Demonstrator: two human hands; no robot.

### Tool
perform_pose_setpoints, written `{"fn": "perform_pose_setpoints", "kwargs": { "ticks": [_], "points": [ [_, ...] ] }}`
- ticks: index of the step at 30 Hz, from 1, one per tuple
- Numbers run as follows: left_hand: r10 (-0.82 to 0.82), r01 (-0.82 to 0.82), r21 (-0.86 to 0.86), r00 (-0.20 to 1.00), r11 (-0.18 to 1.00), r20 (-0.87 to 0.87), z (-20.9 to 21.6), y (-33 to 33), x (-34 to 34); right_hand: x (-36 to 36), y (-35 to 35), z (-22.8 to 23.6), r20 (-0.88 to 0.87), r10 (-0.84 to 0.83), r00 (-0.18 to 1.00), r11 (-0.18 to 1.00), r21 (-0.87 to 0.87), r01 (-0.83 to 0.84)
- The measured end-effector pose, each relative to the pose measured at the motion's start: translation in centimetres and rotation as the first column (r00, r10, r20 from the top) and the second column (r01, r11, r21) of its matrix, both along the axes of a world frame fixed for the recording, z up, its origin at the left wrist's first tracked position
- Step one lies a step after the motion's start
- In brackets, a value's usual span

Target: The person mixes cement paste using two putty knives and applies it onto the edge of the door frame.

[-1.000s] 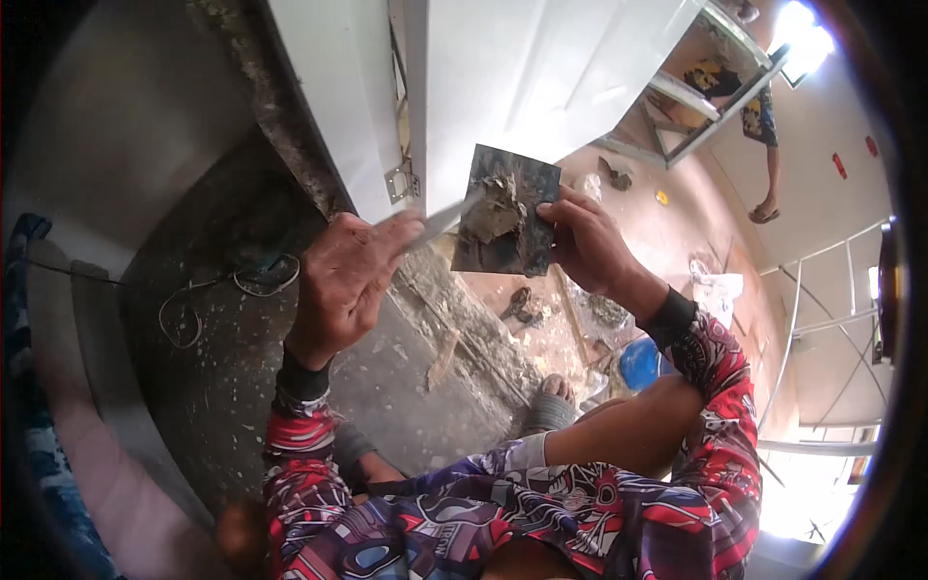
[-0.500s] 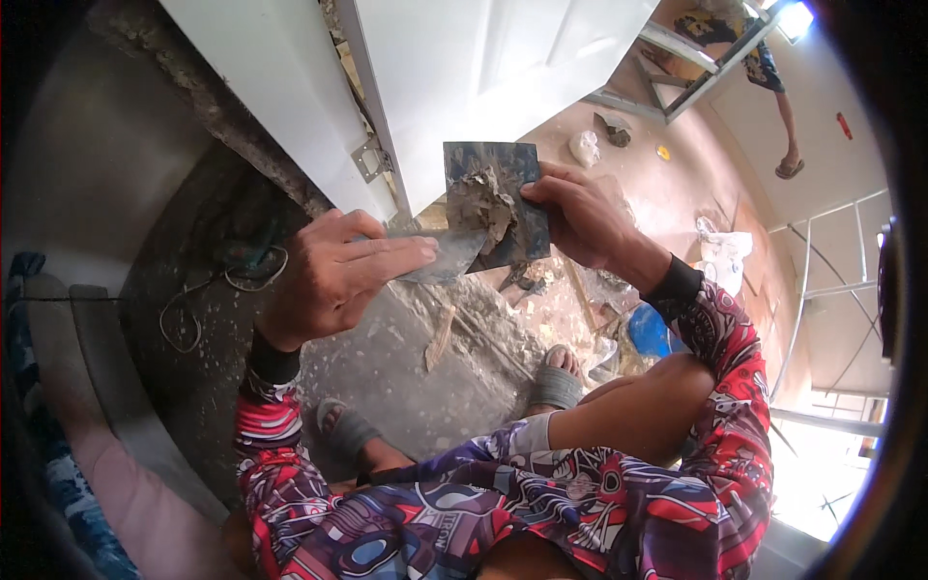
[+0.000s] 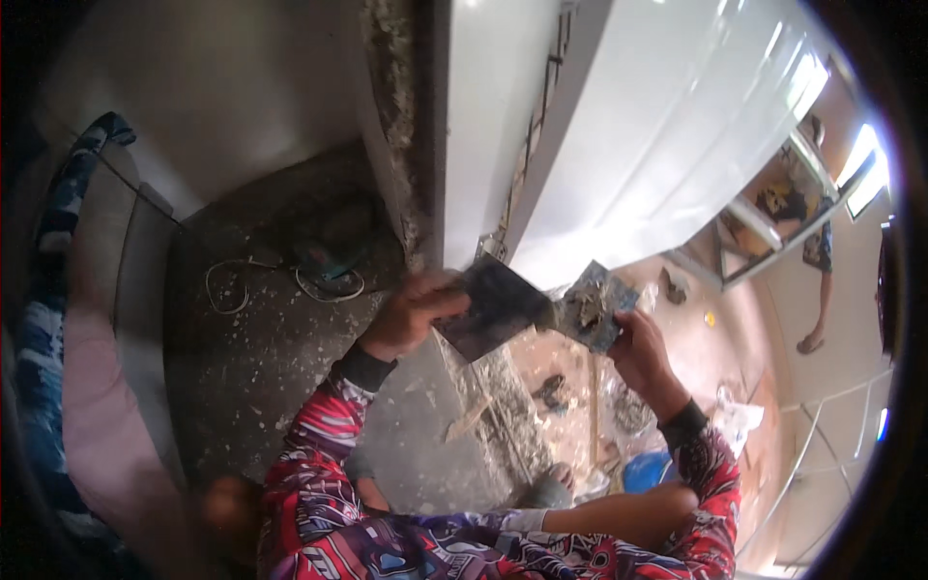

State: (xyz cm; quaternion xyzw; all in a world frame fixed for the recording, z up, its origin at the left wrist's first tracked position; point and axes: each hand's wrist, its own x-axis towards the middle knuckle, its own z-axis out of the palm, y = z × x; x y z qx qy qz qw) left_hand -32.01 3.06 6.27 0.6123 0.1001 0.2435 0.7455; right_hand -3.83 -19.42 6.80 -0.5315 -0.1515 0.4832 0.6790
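My left hand point(image 3: 408, 314) is closed on a flat, dark scraper point(image 3: 498, 304), its broad face turned up. The scraper's far corner points at the dark square plate point(image 3: 583, 335) to its right. My right hand point(image 3: 646, 360) pinches that plate by its right edge, thumb on top. A lump of grey-brown putty point(image 3: 592, 304) lies on the plate, with smears around it. Whether scraper and plate touch I cannot tell. Both hands are held above the floor, in front of a white door point(image 3: 657, 126) and its frame point(image 3: 478, 126).
Rough, broken masonry point(image 3: 394, 116) runs along the frame. A white cord point(image 3: 333, 290) lies on the dark, speckled floor at left. Rubble, a blue object point(image 3: 646, 472) and a white plastic bag point(image 3: 735, 418) are at right. Farther off stands a ladder point(image 3: 773, 217) beside another person's leg point(image 3: 826, 300).
My view has swung left, so the door and frame sit farther right. The scraper has come away from the putty lump and turned its broad face up.
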Motion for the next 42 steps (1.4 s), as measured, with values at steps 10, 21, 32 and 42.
{"fn": "perform_pose_setpoints", "kwargs": {
  "ticks": [10, 21, 32, 42],
  "points": [
    [0.721, -0.948, 0.280, 0.299, 0.150, 0.625, 11.6, 2.0, 1.5, -1.0, 1.0, 1.1, -0.092, 0.026, 0.995, 0.999, -0.022, -0.028],
    [0.642, -0.903, 0.344, 0.106, -0.257, 0.759, 12.5, 5.3, 9.0, -0.2, 0.1, 0.7, -0.042, 0.076, 0.996, 0.997, -0.013, -0.077],
    [0.564, -0.873, 0.404, 0.196, -0.272, 0.802, 14.2, 4.5, 9.2, -0.9, 0.2, 1.5, -0.028, 0.071, 0.997, 0.997, 0.007, -0.071],
    [0.651, -0.917, 0.397, 0.280, -0.035, 0.706, 12.6, 4.7, 5.1, -1.2, 0.3, 1.5, 0.002, 0.109, 0.994, 0.994, 0.019, -0.109]
  ]
}}
